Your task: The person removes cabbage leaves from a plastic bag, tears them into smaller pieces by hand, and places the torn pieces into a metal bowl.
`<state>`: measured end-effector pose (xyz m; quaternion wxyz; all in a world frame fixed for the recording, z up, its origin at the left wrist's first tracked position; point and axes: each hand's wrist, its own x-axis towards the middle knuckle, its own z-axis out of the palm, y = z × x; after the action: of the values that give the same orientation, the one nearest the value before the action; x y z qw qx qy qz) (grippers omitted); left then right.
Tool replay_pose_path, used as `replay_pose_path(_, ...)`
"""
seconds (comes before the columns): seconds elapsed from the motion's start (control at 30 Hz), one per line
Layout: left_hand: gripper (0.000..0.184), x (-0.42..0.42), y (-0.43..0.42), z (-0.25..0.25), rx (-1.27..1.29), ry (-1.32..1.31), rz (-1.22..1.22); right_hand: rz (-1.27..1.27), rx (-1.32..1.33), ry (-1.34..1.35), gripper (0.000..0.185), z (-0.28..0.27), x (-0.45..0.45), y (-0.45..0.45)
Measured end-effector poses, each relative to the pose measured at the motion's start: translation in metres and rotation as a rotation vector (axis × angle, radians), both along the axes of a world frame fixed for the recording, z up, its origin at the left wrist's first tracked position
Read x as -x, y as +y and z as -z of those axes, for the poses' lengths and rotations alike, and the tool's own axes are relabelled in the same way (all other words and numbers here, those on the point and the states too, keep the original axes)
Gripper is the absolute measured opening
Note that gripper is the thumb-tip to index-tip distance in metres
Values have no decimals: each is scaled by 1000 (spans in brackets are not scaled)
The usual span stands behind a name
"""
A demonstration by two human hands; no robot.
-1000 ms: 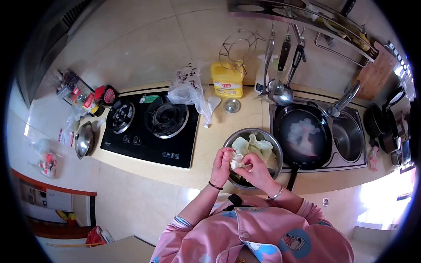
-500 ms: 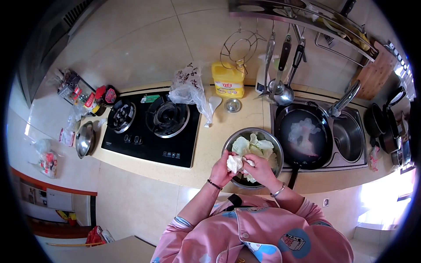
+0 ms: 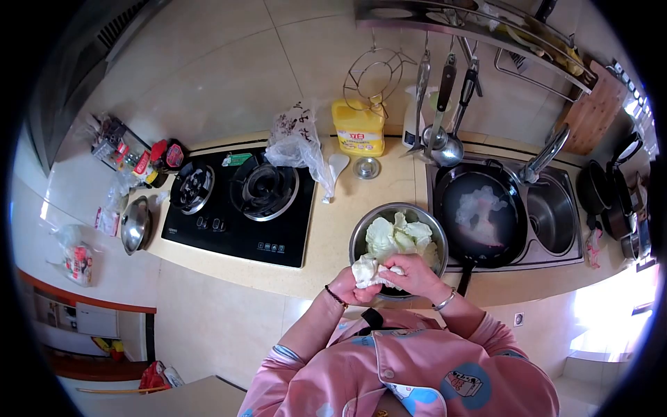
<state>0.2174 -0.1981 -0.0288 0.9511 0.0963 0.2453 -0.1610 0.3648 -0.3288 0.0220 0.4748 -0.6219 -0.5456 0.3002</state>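
Note:
Both hands are together over the front rim of a steel bowl (image 3: 440, 236). My left hand (image 3: 352, 288), with a dark bead bracelet at the wrist, is closed round a white leafy piece (image 3: 366, 270), which looks like cabbage. My right hand (image 3: 415, 275), a silver bangle at its wrist, pinches the right side of the same piece. Pale green cabbage leaves (image 3: 397, 235) lie in the bowl behind the hands. To the right, a black wok (image 3: 454, 201) with cloudy water and something pale in it rests over the sink.
A black gas stove (image 3: 240, 239) is on the left, with a plastic bag (image 3: 295, 148) at its back corner. Behind the bowl stand a small lid (image 3: 366, 167) and a yellow jug (image 3: 358, 128). Ladles (image 3: 449, 151) hang above the wok. The faucet (image 3: 545, 156) is at the right.
Both hands have moved slightly down towards the bowl's front rim with the white piece. My left hand has turned lower beneath it, and more leaves show in the bowl.

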Motion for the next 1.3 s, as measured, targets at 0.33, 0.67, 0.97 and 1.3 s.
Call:
replay_pose_path(0.33,46,2,-2,-7,-212,-327,13,-42,26,-116,15,-12,-67,8)
replay_pose_path(0.67,38,-12,-2,-24,-512,-249,-551,262,-69,-595,42,23,-18,0)
replay_pose_path(0.97,49,-10,-6,-13,-1072,-372,-520,222,32,422,28,12,-6,9)
replay_pose_path(1.3,42,-7,-7,-8,-855,-340,-547,259,-83,253,26,8,5,10)
